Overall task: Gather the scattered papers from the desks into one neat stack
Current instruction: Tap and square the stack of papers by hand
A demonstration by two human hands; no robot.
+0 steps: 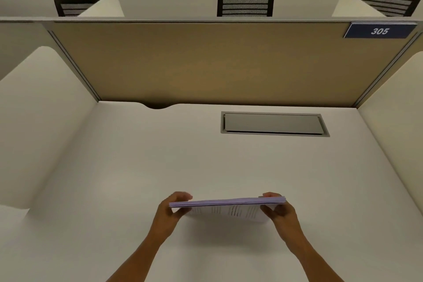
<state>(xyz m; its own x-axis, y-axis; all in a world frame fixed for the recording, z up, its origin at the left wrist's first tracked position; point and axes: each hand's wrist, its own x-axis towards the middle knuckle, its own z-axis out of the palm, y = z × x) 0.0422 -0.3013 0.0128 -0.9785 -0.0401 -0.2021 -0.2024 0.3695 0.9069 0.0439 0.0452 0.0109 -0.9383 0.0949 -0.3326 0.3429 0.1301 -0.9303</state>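
Now squared up: the paper stack is gripped at either end by the left hand and right hand, low centre of frame above the desk; setting down flat is judged next.

We see a tan partition panel standing along the back of the white desk, with a blue sign reading 305 at its top right corner. A grey hatch cover sits flush in the desk near the panel, and three black mesh chair backs rise beyond it.
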